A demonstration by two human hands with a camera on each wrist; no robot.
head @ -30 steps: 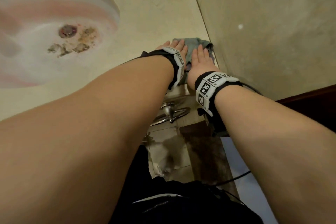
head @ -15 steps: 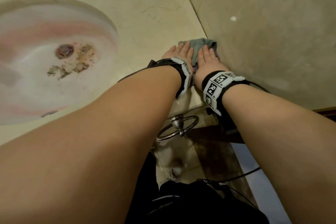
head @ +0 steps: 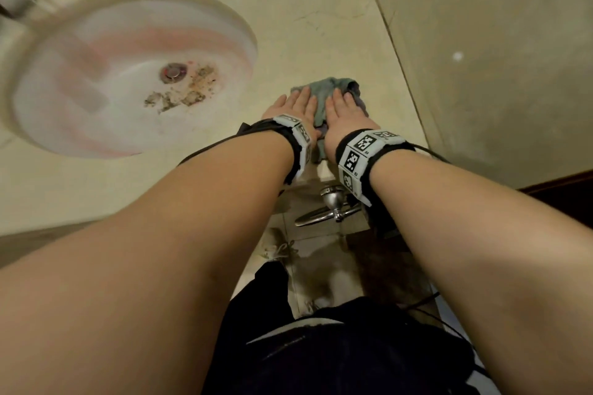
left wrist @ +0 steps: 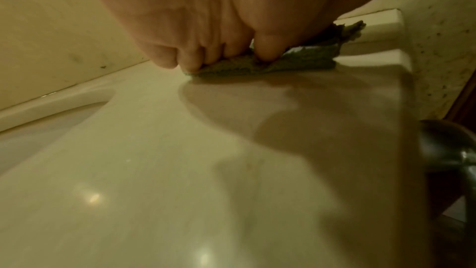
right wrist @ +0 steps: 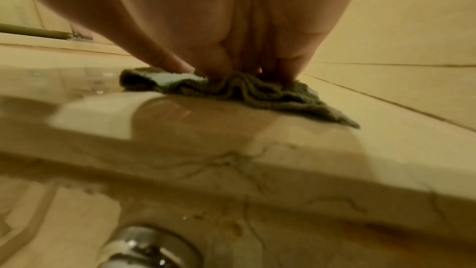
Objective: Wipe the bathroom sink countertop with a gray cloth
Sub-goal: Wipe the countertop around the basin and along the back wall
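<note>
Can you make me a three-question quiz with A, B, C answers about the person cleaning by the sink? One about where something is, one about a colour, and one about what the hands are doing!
1. Where is the cloth?
A. Down in the sink bowl
B. On the countertop between the sink and the wall
C. On the floor

2. What colour is the cloth?
A. Bright red
B. Yellow
C. Gray

3. What are the left hand and right hand doing?
A. Both press flat on the cloth
B. Both are lifted in the air
C. One is turning the tap

Answers:
1 B, the head view shows it on the beige top, right of the bowl and close to the wall.
2 C, it looks gray-green in every view.
3 A, both palms lie side by side on it, with fingers stretched forward.
</note>
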